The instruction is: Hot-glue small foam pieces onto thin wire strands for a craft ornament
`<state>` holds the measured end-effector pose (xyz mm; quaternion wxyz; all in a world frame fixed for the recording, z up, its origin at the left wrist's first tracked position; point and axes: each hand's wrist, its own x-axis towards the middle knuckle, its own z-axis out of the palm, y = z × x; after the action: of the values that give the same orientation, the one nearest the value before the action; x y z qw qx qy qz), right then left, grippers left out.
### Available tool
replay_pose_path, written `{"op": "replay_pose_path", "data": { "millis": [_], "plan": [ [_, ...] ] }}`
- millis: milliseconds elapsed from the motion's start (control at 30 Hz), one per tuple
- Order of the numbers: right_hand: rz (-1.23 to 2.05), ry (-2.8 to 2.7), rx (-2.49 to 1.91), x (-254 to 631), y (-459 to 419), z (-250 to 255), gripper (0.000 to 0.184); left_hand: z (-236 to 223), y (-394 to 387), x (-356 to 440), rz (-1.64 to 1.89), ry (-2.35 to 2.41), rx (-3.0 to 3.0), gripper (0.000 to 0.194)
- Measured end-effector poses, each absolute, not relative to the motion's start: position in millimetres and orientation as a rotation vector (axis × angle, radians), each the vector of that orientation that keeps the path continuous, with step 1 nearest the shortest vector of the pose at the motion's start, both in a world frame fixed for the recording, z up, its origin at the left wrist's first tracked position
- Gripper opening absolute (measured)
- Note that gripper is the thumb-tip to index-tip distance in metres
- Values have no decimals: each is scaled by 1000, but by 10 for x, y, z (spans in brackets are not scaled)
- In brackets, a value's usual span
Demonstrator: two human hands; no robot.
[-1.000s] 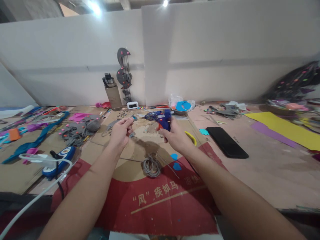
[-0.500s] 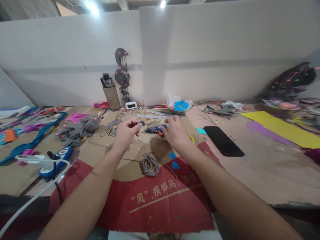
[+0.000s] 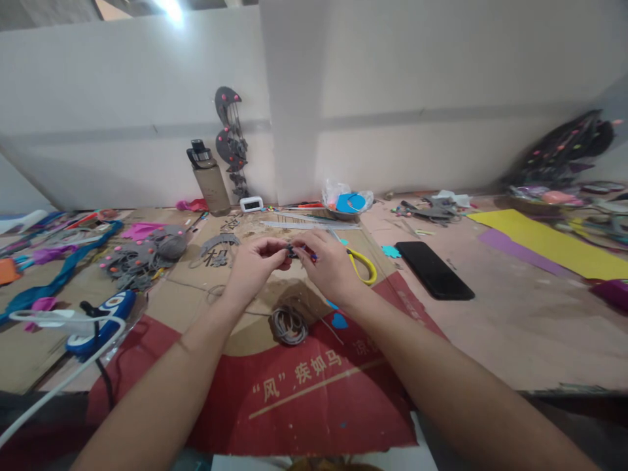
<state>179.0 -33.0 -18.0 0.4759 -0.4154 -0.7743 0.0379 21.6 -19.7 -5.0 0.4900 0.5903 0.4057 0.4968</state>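
My left hand (image 3: 260, 265) pinches a small dark grey piece (image 3: 291, 251) between thumb and fingers above the cardboard. My right hand (image 3: 321, 261) is closed at the same spot, its fingertips meeting the left ones. A bit of blue shows at its fingers; what it holds is mostly hidden. Below the hands lies a coil of grey cord (image 3: 289, 325), one strand running left. Just right of my right hand are yellow-handled scissors (image 3: 366, 267). Blue heart cutouts (image 3: 339, 320) rest on the red part of the cardboard sheet (image 3: 324, 405).
A black phone (image 3: 434, 270) lies to the right, near yellow sheet (image 3: 544, 242). Grey felt pieces with pink dots (image 3: 144, 255) and a blue power strip (image 3: 101, 320) with a white cable are left. A bottle (image 3: 210, 180) and a bowl (image 3: 346, 203) stand behind.
My right hand has left the blue and orange object on the cardboard and come left to meet my left hand at the small piece. The scissors' handle shows more. The view has shifted slightly.
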Motion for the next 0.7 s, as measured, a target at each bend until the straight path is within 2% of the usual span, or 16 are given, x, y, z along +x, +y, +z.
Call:
{"op": "replay_pose_path", "data": {
  "millis": [467,700],
  "plan": [
    [20,-1903,-1007,1778,-337,-188,13,-30,-225,226,1147,976,1450,23],
    [15,-1904,-1033,1781,-336,-187,11,-43,-199,171,1090,822,1374,24]
  ]
}}
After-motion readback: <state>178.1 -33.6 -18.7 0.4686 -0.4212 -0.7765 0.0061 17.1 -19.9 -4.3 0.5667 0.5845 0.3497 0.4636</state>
